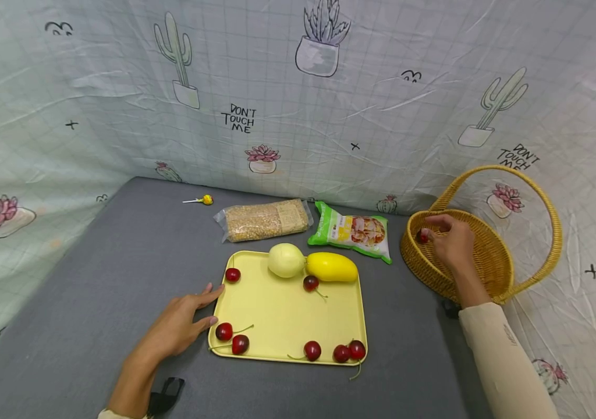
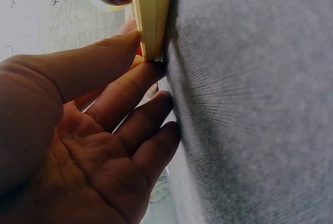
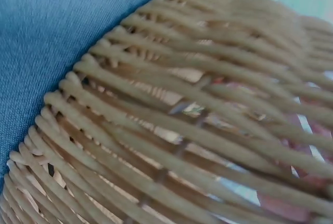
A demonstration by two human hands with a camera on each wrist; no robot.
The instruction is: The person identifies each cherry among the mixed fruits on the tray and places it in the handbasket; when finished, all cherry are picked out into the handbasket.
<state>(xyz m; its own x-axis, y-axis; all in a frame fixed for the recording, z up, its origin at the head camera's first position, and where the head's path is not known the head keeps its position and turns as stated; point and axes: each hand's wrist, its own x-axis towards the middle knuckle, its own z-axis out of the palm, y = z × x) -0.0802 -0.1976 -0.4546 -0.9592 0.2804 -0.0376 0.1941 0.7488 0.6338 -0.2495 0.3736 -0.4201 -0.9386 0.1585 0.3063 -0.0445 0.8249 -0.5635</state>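
Note:
My left hand (image 1: pixel 180 326) touches the left edge of a yellow tray (image 1: pixel 272 314), its thumb and index finger spread along the rim. In the left wrist view its fingertips meet the tray's edge (image 2: pixel 151 16) and the grey surface. On the tray lie several dark red cherries (image 1: pixel 312 350), a pale green round fruit (image 1: pixel 286 260) and a yellow oblong fruit (image 1: pixel 332 267). My right hand (image 1: pixel 454 241) reaches into a wicker basket (image 1: pixel 494 262), fingertips on a cherry (image 1: pixel 424 235) by its left wall. Basket weave mostly hides this hand in the right wrist view.
Behind the tray lie a clear bag of yellowish grains (image 1: pixel 256 221) and a green printed packet (image 1: pixel 353 231). A yellow lollipop (image 1: pixel 206 199) is farther back left. The basket's tall handle (image 1: pixel 557 233) arches to the right. A patterned cloth (image 1: pixel 277 105) hangs behind the grey table (image 1: pixel 93 279).

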